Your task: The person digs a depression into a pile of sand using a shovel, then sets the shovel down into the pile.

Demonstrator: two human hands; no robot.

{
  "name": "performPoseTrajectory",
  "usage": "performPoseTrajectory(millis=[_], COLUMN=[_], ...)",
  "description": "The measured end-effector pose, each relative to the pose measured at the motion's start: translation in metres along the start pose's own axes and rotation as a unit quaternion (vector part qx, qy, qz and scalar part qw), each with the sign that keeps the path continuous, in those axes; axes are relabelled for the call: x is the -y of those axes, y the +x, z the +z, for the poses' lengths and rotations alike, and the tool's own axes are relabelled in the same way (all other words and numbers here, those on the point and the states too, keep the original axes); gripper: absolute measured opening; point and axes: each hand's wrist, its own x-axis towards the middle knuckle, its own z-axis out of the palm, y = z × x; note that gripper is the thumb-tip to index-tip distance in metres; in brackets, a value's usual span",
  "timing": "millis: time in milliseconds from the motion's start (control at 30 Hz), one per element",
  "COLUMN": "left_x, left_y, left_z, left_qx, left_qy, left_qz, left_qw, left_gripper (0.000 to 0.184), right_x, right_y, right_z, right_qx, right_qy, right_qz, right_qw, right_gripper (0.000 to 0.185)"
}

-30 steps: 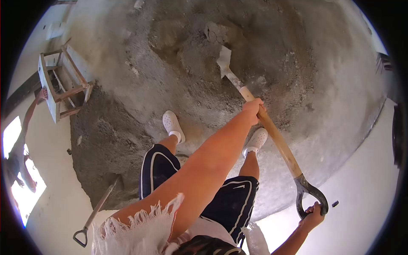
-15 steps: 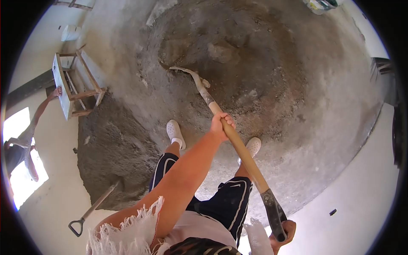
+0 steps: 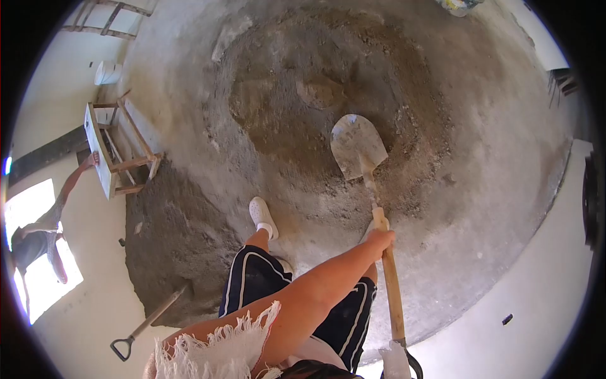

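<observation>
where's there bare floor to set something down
Widest: the pale floor between the grey-brown heap and the white wall on the right. A narrower strip runs between the heap and the wooden stand, left. Crowded: around the shovel and white shoe, and lower left, where a dark pile and D-handled tool take the floor.

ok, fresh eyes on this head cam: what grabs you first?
Probably the pale shovel blade mid-frame, set against the dark material, with the left hand around the wooden shaft below it. Next, a second tool's handle slanting out of the grey heap at lower left, and a person by the bright window at far left.
</observation>
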Motion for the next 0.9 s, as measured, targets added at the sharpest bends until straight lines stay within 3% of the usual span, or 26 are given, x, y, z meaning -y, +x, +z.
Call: performPoseTrajectory(millis=[67, 133, 200, 300, 367, 567, 667, 700, 733, 800, 900], left_x=[-0.041, -0.088, -0.161, -0.204, -0.226, -0.291, -0.311, -0.315, -0.317, -0.32, -0.315], left_y=[0.026, 0.075, 0.068, 0.105, 0.116, 0.115, 0.097, 0.088, 0.078, 0.056, 0.029], left_z=[-0.022, -0.051, -0.079, -0.114, -0.137, -0.198, -0.223, -0.228, -0.232, -0.232, -0.217], left_qx=[0.022, -0.005, -0.069, -0.095, -0.069, -0.025, 0.005, 0.003, -0.016, -0.036, 0.034], left_qy=[0.116, 0.027, 0.126, 0.104, 0.106, 0.037, -0.085, -0.087, -0.088, -0.095, -0.148], left_qz=[0.014, 0.007, 0.044, 0.031, 0.075, 0.077, 0.114, 0.114, 0.107, 0.099, 0.138], left_qw=[0.993, 1.0, 0.989, 0.99, 0.989, 0.996, 0.99, 0.99, 0.99, 0.99, 0.979], left_gripper=[0.022, 0.02, 0.019, 0.016, 0.016, 0.015, 0.013, 0.013, 0.013, 0.012, 0.013], right_x=[0.0, -0.011, -0.009, 0.0, 0.008, 0.002, 0.01, 0.009, 0.011, 0.019, 0.041], right_y=[-0.003, 0.002, -0.003, -0.014, -0.025, -0.031, -0.023, -0.015, -0.005, 0.011, 0.013], right_z=[0.048, 0.095, 0.139, 0.193, 0.23, 0.301, 0.313, 0.317, 0.322, 0.329, 0.307], right_qx=[0.021, 0.073, 0.095, 0.132, 0.153, 0.182, 0.199, 0.202, 0.243, 0.298, 0.304], right_qy=[0.018, 0.007, 0.032, 0.07, 0.094, 0.238, -0.034, -0.036, -0.047, -0.059, -0.135], right_qz=[0.07, 0.109, 0.116, 0.11, 0.098, 0.0, -0.124, -0.124, -0.302, -0.624, -0.657], right_qw=[0.997, 0.991, 0.988, 0.983, 0.979, 0.954, 0.971, 0.971, 0.92, 0.72, 0.676], right_gripper=[0.013, 0.013, 0.012, 0.011, 0.011, 0.017, 0.016, 0.016, 0.018, 0.024, 0.023])
